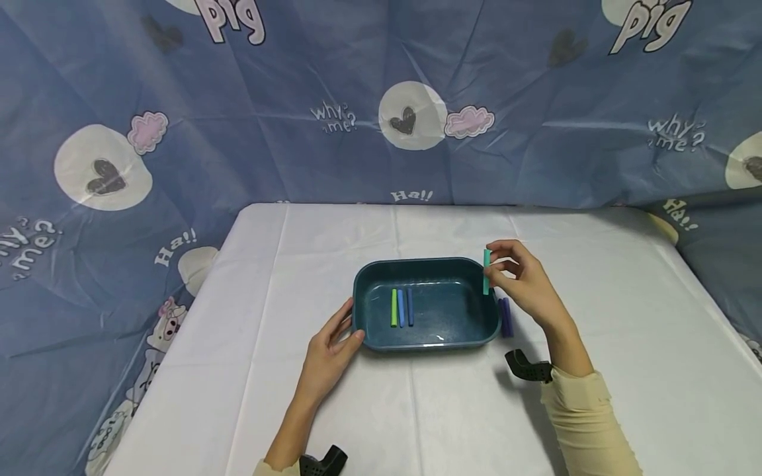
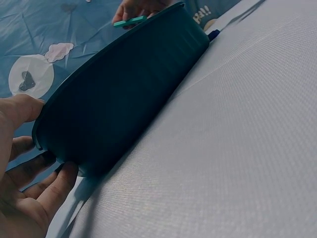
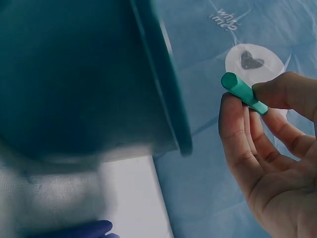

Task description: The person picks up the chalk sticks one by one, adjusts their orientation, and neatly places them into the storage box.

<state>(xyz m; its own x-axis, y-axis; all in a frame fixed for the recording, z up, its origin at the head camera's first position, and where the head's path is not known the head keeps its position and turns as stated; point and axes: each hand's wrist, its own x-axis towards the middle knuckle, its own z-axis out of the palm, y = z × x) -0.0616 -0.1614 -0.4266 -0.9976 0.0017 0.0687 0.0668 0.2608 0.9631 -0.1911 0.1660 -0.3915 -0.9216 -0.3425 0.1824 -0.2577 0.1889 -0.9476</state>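
Note:
Pinched between the thumb and fingers of my right hand [image 1: 524, 281] is a turquoise chalk stick [image 1: 487, 271], upright at the right rim of a dark teal tray [image 1: 458, 330] in the head view. The right wrist view shows the blunt, solid end of the stick [image 3: 229, 80]. My left hand [image 1: 330, 350] grips the tray's left end. In the left wrist view, its thumb is at the rim and its fingers are against the outer wall [image 2: 114, 94]. A green stick [image 1: 393, 308], a light blue stick [image 1: 401, 308] and a darker blue stick [image 1: 410, 307] lie side by side in the tray.
Dark blue-purple sticks [image 1: 505, 317] lie on the white cloth just right of the tray. The white-covered table [image 1: 297, 264] meets a blue printed curtain [image 1: 333, 158] behind and at the sides. Black wrist devices [image 1: 526, 367] sit on both forearms.

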